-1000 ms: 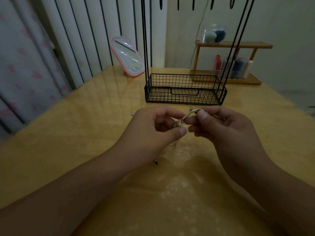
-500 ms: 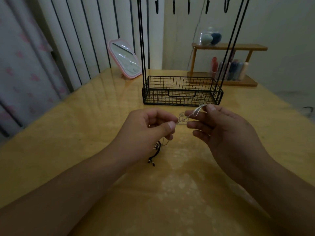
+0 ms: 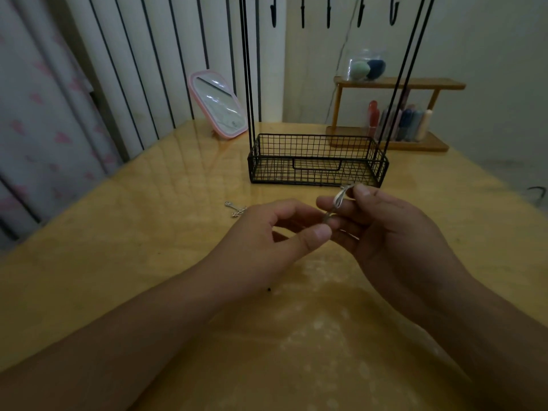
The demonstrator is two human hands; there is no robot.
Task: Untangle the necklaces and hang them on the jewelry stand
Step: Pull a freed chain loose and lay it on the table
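A thin silver necklace chain [image 3: 338, 201] runs between both hands above the wooden table. My left hand [image 3: 267, 241] pinches its lower end between thumb and fingers. My right hand [image 3: 394, 232] pinches the upper loops between thumb and forefinger. The rest of the chain is hidden behind the hands. A small silver cross pendant [image 3: 236, 209] lies on the table just left of my left hand. The black wire jewelry stand [image 3: 317, 161] has a basket base behind the hands, tall rods, and hooks [image 3: 302, 13] at the top edge of the view.
A pink-framed mirror [image 3: 218, 108] leans at the back left of the yellow table [image 3: 133, 232]. A wooden shelf [image 3: 394, 114] with bottles and a jar stands at the back right. A tiny dark speck [image 3: 269, 289] lies under my left wrist. Curtains hang on the left.
The hands have come closer together and the chain between them is bunched shorter. The dark piece that dangled below my left hand is out of sight. The cross pendant is now visible.
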